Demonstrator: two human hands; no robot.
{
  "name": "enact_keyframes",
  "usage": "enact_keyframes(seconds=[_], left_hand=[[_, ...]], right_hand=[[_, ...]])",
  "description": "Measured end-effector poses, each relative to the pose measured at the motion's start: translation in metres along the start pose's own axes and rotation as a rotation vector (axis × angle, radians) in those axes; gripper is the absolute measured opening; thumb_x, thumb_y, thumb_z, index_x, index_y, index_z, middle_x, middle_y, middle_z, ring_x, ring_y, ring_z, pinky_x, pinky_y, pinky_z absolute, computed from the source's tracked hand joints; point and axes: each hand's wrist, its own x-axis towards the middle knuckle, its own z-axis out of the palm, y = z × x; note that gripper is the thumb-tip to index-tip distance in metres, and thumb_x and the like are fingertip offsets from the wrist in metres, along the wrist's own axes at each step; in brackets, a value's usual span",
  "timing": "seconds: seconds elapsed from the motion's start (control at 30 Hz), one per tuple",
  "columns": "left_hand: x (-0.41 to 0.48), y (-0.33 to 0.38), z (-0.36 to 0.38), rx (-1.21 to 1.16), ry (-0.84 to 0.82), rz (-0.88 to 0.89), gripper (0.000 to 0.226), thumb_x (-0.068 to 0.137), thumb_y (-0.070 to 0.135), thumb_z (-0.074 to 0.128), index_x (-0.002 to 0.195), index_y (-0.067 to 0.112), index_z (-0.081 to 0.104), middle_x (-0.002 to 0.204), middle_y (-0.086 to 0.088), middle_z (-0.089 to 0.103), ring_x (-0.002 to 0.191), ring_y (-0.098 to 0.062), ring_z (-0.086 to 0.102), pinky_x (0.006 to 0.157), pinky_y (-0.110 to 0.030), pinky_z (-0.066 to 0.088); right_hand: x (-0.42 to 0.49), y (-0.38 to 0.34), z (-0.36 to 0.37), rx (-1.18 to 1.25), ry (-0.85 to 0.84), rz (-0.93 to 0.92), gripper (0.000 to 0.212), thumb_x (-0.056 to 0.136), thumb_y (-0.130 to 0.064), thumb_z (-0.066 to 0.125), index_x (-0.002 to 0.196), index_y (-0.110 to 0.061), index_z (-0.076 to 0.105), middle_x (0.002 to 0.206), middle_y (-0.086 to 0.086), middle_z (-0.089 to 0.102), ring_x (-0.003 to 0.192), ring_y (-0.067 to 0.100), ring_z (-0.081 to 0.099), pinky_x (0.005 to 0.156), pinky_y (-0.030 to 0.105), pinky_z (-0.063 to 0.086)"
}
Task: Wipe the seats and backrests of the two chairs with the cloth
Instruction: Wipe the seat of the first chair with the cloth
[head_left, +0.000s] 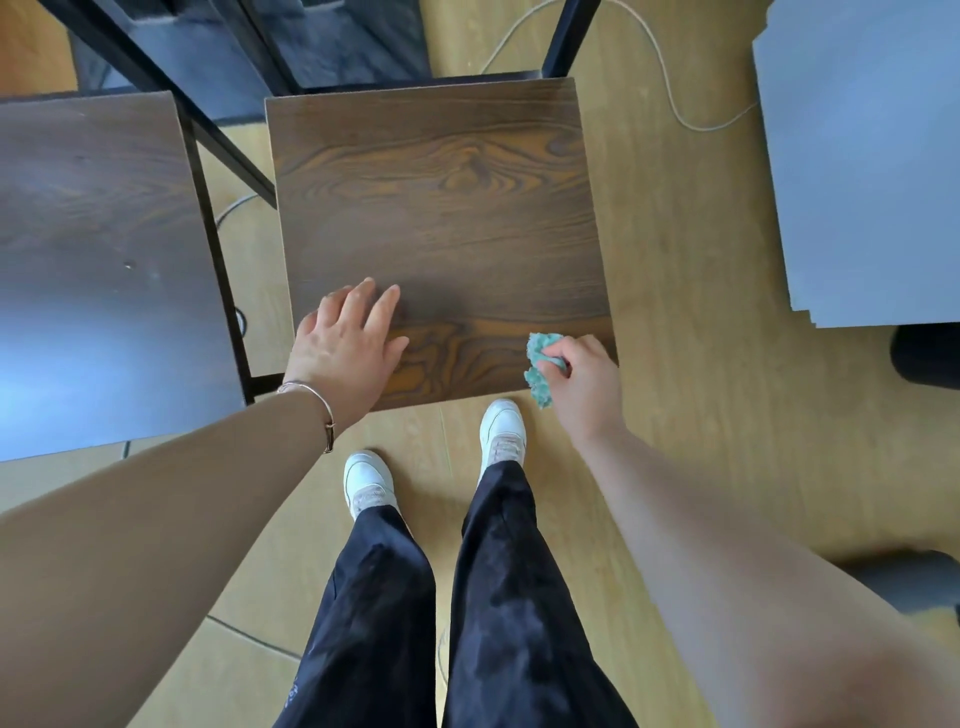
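My right hand (584, 382) is closed around the crumpled teal cloth (540, 370), pressing it against the near right corner of the wooden chair seat (441, 218). My left hand (348, 345) lies open and flat, fingers spread, on the near left corner of the same seat (a thin bracelet (317, 400) circles that wrist). A second chair seat (98, 249) stands just beside the first, to its left. Both chairs stand on light wood flooring (691, 332). My white shoes (501, 428) are placed near the seat's front edge.
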Motion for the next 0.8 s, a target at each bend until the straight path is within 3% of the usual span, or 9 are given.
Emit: enact_keyframes(seconds=[0.2,0.37,0.57,0.8], left_hand=[[-0.014,-0.042,0.002,-0.039,0.017,-0.103,0.059,0.098,0.045,0.039,0.150,0.021,0.025,0.153,-0.008,0.030,0.137,-0.033,0.030,0.106,-0.050,0.035],[-0.041,-0.083,0.004,-0.083,0.037,-0.197,0.057,0.100,0.045,0.034,0.150,0.021,0.023,0.154,-0.008,0.029,0.137,-0.033,0.029,0.106,-0.050,0.036],[-0.067,-0.119,0.009,-0.139,0.056,-0.286,0.056,0.100,0.045,0.032,0.150,0.023,0.020,0.155,-0.007,0.026,0.138,-0.032,0.026,0.108,-0.048,0.032],[-0.086,-0.146,0.020,-0.219,0.115,-0.342,0.055,0.099,0.041,0.041,0.148,0.020,0.027,0.153,-0.010,0.032,0.135,-0.034,0.030,0.102,-0.051,0.036]], right_hand=[[-0.015,-0.052,0.047,0.001,-0.124,-0.157,0.001,0.088,-0.007,0.068,0.089,-0.008,0.068,0.097,0.003,0.059,0.081,0.017,0.058,0.065,0.019,0.042],[-0.032,-0.100,0.091,-0.027,-0.200,-0.274,0.006,0.083,-0.002,0.068,0.088,-0.004,0.069,0.095,0.007,0.059,0.070,0.023,0.057,0.062,0.036,0.051],[-0.055,-0.155,0.140,-0.056,-0.328,-0.419,0.009,0.084,-0.003,0.067,0.093,-0.004,0.069,0.101,0.009,0.060,0.085,0.028,0.062,0.072,0.033,0.051],[-0.075,-0.186,0.168,-0.019,-0.362,-0.469,0.009,0.084,-0.003,0.069,0.093,-0.003,0.071,0.101,0.009,0.061,0.084,0.027,0.062,0.072,0.029,0.050]])
